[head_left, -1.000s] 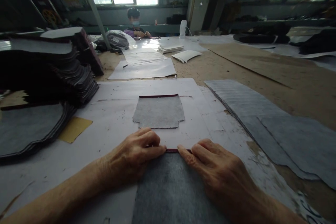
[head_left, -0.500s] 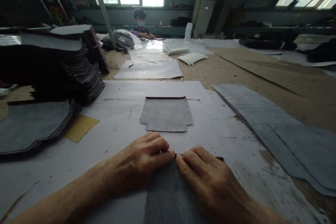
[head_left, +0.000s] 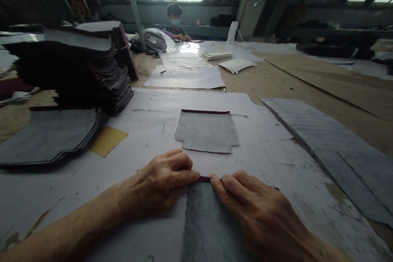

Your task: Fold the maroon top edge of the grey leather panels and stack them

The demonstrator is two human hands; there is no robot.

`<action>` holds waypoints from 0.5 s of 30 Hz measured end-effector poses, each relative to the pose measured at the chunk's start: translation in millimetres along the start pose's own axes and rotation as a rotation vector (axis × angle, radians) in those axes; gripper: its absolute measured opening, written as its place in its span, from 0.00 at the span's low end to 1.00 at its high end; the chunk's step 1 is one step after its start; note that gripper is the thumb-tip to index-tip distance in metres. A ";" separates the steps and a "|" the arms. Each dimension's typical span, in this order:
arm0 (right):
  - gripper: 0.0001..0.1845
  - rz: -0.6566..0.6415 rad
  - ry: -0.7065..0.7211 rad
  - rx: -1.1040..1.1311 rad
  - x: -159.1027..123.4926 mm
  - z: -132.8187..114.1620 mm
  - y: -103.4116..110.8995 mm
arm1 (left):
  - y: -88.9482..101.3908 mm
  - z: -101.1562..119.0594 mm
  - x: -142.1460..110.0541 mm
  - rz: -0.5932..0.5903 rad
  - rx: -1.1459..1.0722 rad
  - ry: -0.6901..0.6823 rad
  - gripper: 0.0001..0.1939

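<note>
A grey fabric piece (head_left: 211,221) with a narrow dark-red folded edge lies in front of me, running off the bottom of the view. My left hand (head_left: 162,180) is closed, thumb and finger pinching the left end of that edge. Fingers together, my right hand (head_left: 251,200) presses on the edge a little to the right and covers much of the piece. A short stretch of dark red shows between the two hands. Just beyond them a smaller grey panel (head_left: 207,132) with notched lower corners and a dark-red top edge lies flat.
White paper (head_left: 147,131) covers the work surface. On the left stand a tall stack of dark-edged pieces (head_left: 113,77), a pile of curved grey pieces (head_left: 61,131) and a yellow card (head_left: 109,141). Long grey sheets (head_left: 322,143) lie right. A masked person (head_left: 175,26) sits at the far end.
The view has shifted, so most things sit further right. My right hand has slid right along the folded edge, away from my left fingertips, and more dark red shows between them.
</note>
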State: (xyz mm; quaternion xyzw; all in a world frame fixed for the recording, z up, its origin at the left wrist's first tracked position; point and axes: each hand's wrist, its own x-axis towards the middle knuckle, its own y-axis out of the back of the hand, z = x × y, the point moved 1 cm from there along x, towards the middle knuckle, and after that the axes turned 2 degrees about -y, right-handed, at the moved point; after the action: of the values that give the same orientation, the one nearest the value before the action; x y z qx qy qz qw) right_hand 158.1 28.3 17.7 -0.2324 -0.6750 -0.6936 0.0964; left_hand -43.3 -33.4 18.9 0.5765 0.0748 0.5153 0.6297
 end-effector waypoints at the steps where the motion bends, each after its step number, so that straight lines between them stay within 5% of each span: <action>1: 0.19 -0.014 0.008 -0.030 1.6 -1.0 0.9 | 0.3 0.2 0.0 0.004 0.005 -0.007 0.16; 5: 0.20 -0.061 0.029 -0.079 12.7 -3.5 6.3 | 1.1 2.4 -1.2 -0.026 0.047 -0.026 0.17; 11: 0.17 -0.020 0.020 0.217 23.8 -1.4 -3.3 | 0.0 -0.3 -2.6 -0.039 0.015 0.000 0.16; 15: 0.17 0.003 0.029 0.299 20.6 0.5 -11.7 | 7.2 0.3 -3.0 0.134 -0.095 0.069 0.19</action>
State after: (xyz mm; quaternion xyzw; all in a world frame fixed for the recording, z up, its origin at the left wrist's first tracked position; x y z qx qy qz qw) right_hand 135.0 33.3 16.6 -0.2064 -0.7690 -0.5883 0.1410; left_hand -48.5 -37.2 23.2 0.5314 0.0332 0.5787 0.6177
